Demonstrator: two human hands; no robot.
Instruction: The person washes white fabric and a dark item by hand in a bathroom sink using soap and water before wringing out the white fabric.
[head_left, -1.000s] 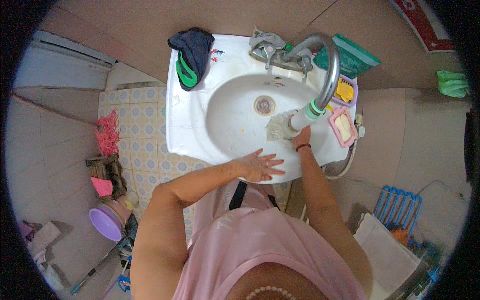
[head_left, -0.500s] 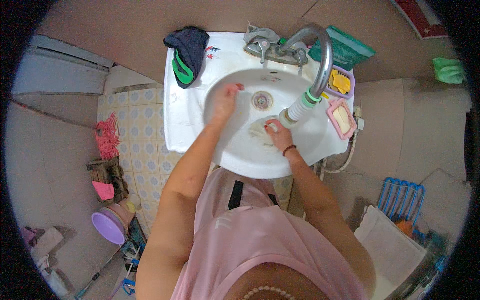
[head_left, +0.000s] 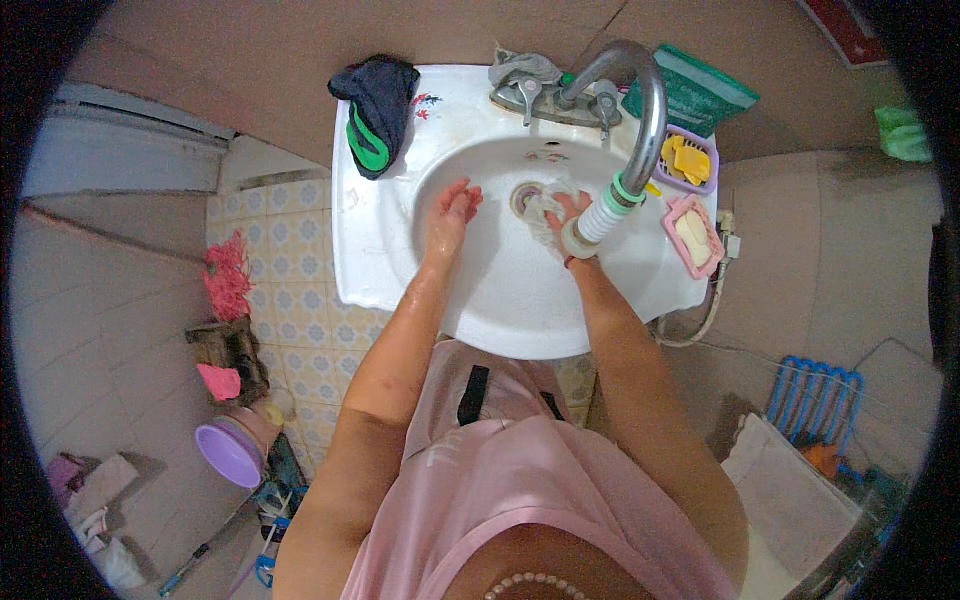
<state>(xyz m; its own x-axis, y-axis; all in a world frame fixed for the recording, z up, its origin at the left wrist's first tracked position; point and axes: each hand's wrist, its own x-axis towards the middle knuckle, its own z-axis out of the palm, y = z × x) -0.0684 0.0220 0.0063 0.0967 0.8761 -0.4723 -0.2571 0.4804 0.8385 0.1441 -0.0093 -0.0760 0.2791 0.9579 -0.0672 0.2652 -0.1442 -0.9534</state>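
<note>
My right hand is low in the white washbasin, its fingers on a wet, whitish, crumpled cloth beside the drain. The end of a white ribbed spout extension hangs over that wrist and hides part of the hand. My left hand is over the basin's left side, fingers partly extended and nothing in them. The wet cloth lies apart from it. Whether water is running I cannot tell.
An arched metal faucet rises at the back. A dark cloth with green trim lies on the left rim. To the right are a purple dish with yellow pieces, a pink soap dish and a green packet.
The right hand has moved away from me toward the drain, taking the whitish cloth along. My left hand has shifted slightly toward me, and its fingers show more extended.
</note>
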